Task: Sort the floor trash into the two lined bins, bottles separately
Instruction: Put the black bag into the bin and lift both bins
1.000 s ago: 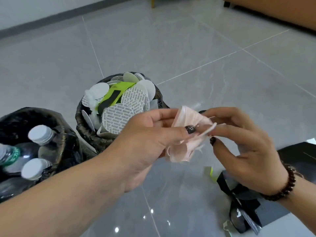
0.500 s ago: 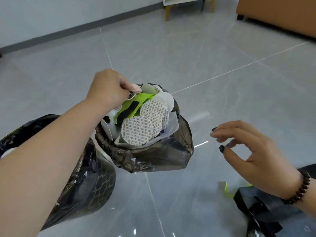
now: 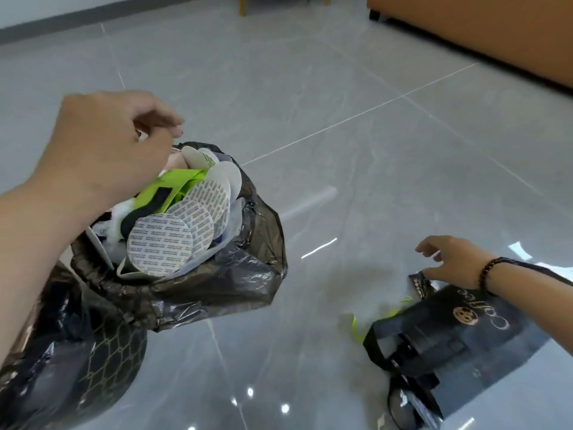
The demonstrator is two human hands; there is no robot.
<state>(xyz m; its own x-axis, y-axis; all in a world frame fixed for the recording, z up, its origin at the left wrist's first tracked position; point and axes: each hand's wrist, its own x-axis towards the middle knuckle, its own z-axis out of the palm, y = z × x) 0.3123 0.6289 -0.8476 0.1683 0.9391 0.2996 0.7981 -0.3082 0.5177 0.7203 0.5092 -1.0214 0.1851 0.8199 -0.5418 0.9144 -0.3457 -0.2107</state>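
A: Head view. What changed?

B: Your left hand (image 3: 102, 144) has released the pink wad (image 3: 175, 161); it now lies in the general bin (image 3: 217, 283) at 10 o'clock. Fingers loosely curled, empty.

A: And the right?

B: Your right hand (image 3: 449, 262), fingers relaxed, has dropped to the black coffee bag (image 3: 449, 336) at 4 o'clock. One item sorted; floor trash remains.

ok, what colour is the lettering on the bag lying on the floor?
Gold lettering on the flat black coffee bag, clearest in the head view.
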